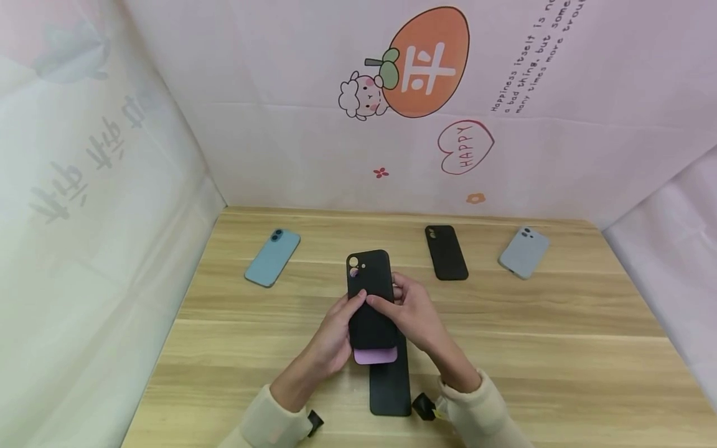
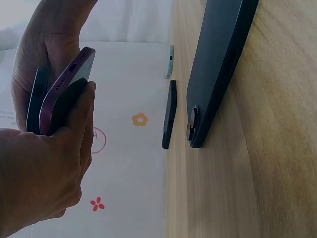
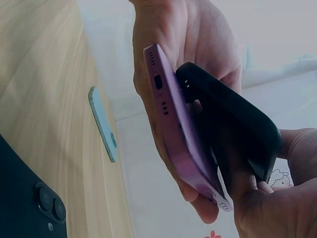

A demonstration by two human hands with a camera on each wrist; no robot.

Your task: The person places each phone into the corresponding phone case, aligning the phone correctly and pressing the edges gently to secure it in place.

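A purple phone (image 1: 375,356) and a black phone case (image 1: 371,311) are held together above the middle of the table. Its back facing up, the case lies over the phone, whose lower end sticks out below. Tilted away from the phone, the case leaves a gap in the right wrist view. My left hand (image 1: 332,341) holds the phone and case from the left, thumb on the case's back. From the other side my right hand (image 1: 417,311) pinches the case, its thumb also on the back. Beneath them a black phone (image 1: 390,387) lies on the table.
A light blue phone (image 1: 272,258) lies at the back left of the wooden table (image 1: 235,348). Toward the back right are another black case (image 1: 447,252) and a pale grey-blue phone (image 1: 524,252). Printed white cloth (image 1: 291,155) hangs behind and at the sides.
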